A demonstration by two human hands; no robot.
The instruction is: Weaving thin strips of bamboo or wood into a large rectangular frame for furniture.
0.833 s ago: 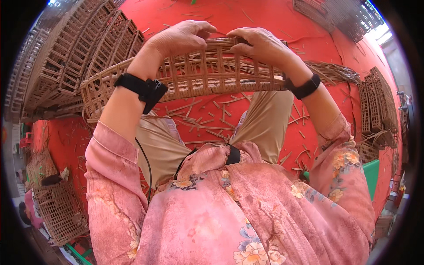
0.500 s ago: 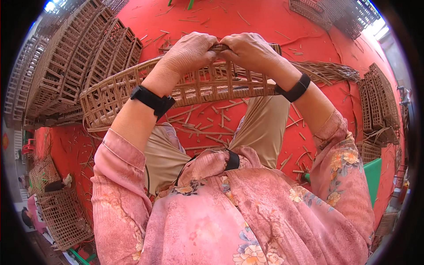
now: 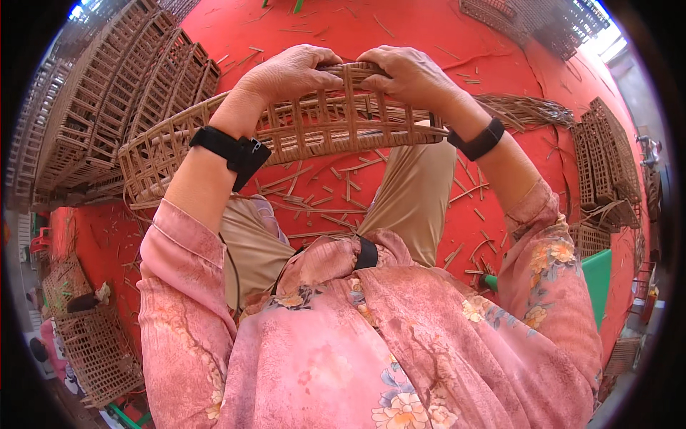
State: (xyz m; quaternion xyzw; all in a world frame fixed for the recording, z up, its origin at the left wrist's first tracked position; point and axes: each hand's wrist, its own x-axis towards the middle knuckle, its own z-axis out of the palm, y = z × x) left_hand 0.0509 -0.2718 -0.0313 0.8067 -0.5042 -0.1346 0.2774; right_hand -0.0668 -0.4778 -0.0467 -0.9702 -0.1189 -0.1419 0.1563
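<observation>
Right now the L hand (image 3: 293, 73) is curled on the top rim of a brown woven basket (image 3: 314, 151), fingers over, thumb tucked below; R hand (image 3: 411, 75) grips the same rim just beside it, same hold. Small gap betw. the two, w/ one upright of the weave in it. Basket's out in front of the person, lattice side showing, body running off L past the forearm; its lower edge meets the R trouser leg (image 3: 413, 196) in view, can't tell if touching. Black band (image 3: 223, 146) on L wrist, another black strap (image 3: 477, 140) on R. Beyond R wrist, a bundle of loose strips (image 3: 525, 112) lies on the red floor (image 3: 421, 25); cut bits (image 3: 309, 205) scattered betw. the legs. Farther out: tall basket stack (image 3: 107, 93) on L, smaller stack (image 3: 604, 159) on R, green panel (image 3: 597, 286) below that one.
</observation>
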